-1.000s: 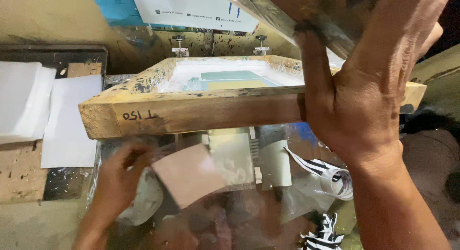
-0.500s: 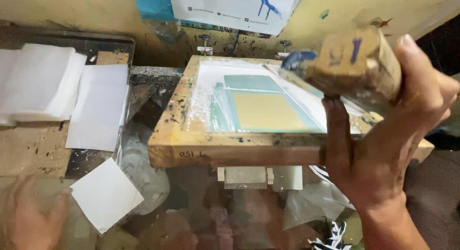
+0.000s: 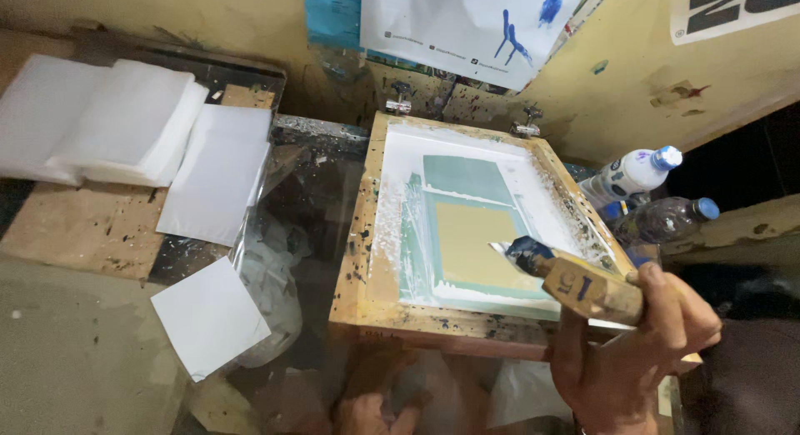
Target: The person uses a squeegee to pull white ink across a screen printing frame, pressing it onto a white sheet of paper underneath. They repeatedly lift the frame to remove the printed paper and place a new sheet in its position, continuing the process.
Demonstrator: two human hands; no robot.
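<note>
Yellowed, paint-flecked wall [image 3: 633,77] at the back, with a white sheet splashed blue [image 3: 467,22] pinned to it, and below that a scuffed wooden counter [image 3: 79,227]. I'm looking straight down on a wooden screen-printing frame [image 3: 360,235], lying flat, hinged at its far edge by two metal clamps [image 3: 400,97]. Its mesh carries white ink around a green and tan rectangle [image 3: 467,247].

My right hand [image 3: 629,364] is at the frame's near right corner, grip wrapped tight around the wooden handle of a squeegee [image 3: 575,281]; its blue-stained blade tip sits over the mesh, right by the tan patch. Whether the blade actually touches the mesh, I can't tell.

My left hand [image 3: 367,410] is low in the shot, below the frame's near edge, seen through a glassy, reflective pane; I can't tell how its grip stands.

Left of the frame, one loose white square sheet [image 3: 208,317] lies tilted on the glass pane, well apart from the frame. Further back, a larger white sheet [image 3: 221,181] and stacks of white paper [image 3: 108,122]. To the right of the frame, two plastic bottles with blue caps [image 3: 637,172] lie just beside it.
</note>
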